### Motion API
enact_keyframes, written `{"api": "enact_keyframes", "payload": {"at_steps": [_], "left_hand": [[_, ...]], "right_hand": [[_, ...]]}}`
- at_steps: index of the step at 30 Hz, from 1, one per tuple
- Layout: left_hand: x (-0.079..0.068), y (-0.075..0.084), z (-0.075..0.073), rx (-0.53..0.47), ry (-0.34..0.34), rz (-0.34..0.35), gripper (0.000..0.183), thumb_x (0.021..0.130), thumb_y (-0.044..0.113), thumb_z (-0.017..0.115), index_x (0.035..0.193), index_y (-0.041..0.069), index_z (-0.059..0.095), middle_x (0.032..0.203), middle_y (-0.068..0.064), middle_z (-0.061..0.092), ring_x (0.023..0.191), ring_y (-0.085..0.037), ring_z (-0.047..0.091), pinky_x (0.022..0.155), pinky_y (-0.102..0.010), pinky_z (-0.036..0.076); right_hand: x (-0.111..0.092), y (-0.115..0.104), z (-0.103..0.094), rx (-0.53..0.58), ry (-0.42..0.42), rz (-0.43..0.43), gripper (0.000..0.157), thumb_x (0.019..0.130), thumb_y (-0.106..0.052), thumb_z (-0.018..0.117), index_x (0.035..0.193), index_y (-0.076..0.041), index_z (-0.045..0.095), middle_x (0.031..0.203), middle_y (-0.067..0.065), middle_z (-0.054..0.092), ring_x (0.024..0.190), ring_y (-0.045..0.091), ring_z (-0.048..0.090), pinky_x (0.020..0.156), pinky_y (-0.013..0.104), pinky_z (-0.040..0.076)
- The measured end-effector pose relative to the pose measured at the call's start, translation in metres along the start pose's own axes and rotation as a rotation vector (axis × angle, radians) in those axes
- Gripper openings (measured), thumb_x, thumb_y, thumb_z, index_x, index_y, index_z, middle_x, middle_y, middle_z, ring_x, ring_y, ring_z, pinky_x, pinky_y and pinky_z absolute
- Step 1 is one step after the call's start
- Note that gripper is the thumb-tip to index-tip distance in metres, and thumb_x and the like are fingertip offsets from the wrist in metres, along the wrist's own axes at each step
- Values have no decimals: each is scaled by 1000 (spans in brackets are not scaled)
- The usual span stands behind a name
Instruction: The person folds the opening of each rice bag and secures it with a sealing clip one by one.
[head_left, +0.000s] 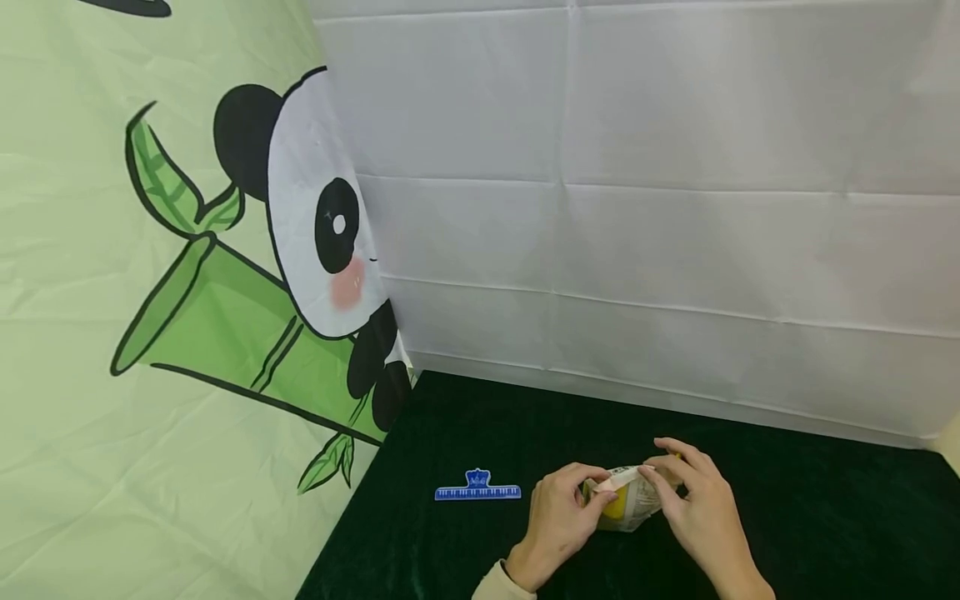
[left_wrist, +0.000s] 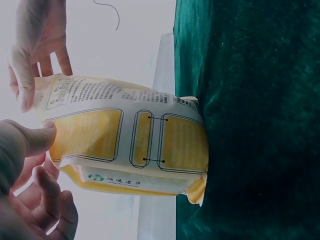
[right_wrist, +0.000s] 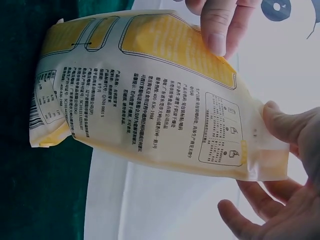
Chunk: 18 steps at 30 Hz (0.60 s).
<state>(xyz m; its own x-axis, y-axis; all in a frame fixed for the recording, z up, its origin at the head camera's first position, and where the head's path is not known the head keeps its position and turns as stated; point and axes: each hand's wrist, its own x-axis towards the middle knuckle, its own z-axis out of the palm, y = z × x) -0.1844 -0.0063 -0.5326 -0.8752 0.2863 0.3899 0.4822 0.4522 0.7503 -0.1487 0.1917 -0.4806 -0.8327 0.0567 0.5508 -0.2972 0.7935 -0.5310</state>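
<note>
A yellow-and-white printed food bag [head_left: 639, 503] stands upright on the dark green cloth, its top between both hands. With thumb and fingers my left hand [head_left: 561, 515] pinches the left end of the bag's top edge. At the opposite end, my right hand [head_left: 699, 504] pinches the same edge. In the right wrist view the bag's back [right_wrist: 165, 105] carries dense black print and a row of small pictures, and the right thumb [right_wrist: 282, 125] lies on its top strip. Yellow panels cover the side [left_wrist: 87, 135] in the left wrist view.
A blue bag clip [head_left: 477, 487] with a crown-shaped handle and piano-key pattern lies left of the left hand. Dark green cloth [head_left: 480, 417] covers the table. Behind stands a creased white sheet [head_left: 675, 208]; a green panda-print cloth [head_left: 225, 317] hangs at the left.
</note>
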Motion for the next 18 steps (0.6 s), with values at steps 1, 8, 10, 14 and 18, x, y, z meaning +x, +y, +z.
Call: {"api": "enact_keyframes", "payload": {"at_steps": [1,8,10,14,18], "left_hand": [[0,0,0,-1,-3,-3,17,96,29,81,112,23,78,100,9,74,57,10,41,49,-14,40],[2,3,-1,37,1,8,15,98,31,79,111,23,79,99,11,73,63,6,48,55,-13,41],[3,5,-1,46,8,27,14,100,33,77,110,23,80,100,11,74,69,0,54,60,-13,42],[9,11,2,51,7,63,20,106,36,67,111,23,81,105,10,77,85,-6,61,70,-12,44],[15,19,8,42,-5,80,26,110,34,59,114,22,81,109,9,78,92,0,62,76,-13,47]], "right_hand": [[0,0,0,5,-2,7,10,90,-7,85,95,-15,81,129,13,72,100,27,65,66,29,53],[-1,2,3,28,4,22,12,89,-5,84,95,-16,82,129,11,73,95,22,63,65,25,51],[-1,3,4,30,6,21,12,90,-5,84,96,-16,82,129,10,73,94,21,62,65,25,51],[-3,4,5,33,7,29,13,91,-5,83,97,-16,82,130,10,72,93,19,62,66,25,52],[-5,5,6,38,12,37,14,92,-4,82,98,-16,82,131,9,71,93,15,61,68,26,54]]}}
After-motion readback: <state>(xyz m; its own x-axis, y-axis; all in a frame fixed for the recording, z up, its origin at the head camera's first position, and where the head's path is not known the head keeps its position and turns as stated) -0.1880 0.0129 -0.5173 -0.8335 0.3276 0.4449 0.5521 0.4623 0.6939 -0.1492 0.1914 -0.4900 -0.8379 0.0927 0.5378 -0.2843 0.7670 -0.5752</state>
